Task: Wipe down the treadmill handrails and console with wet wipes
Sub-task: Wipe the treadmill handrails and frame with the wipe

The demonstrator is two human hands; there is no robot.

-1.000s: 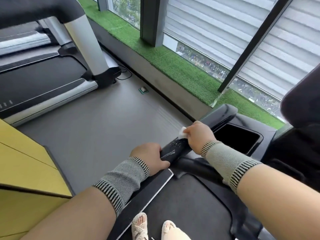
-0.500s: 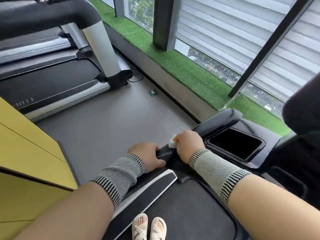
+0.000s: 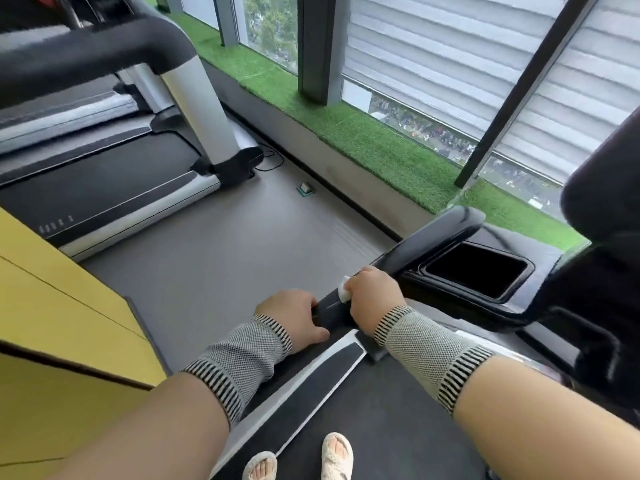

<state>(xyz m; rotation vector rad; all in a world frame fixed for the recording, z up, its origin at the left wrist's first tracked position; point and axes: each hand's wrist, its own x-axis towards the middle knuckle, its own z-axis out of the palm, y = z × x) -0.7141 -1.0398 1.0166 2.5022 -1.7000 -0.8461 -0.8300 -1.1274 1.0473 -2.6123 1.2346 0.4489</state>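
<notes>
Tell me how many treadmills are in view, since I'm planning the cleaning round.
2. One treadmill is under the person, its handrail held by the left hand and right hand with a wipe. The second treadmill stands upper left. Others may lie outside the frame.

Left hand (image 3: 294,315) grips black handrail (image 3: 426,244) end at 6 o'clock; right hand (image 3: 375,294) just beside, wrapped round rail w/ white wipe (image 3: 344,292).

Your left hand (image 3: 294,318) grips the handrail (image 3: 408,258) just behind your right hand (image 3: 375,294), which presses a wipe (image 3: 344,289) on it, with the console tray (image 3: 478,270) to their right.
</notes>
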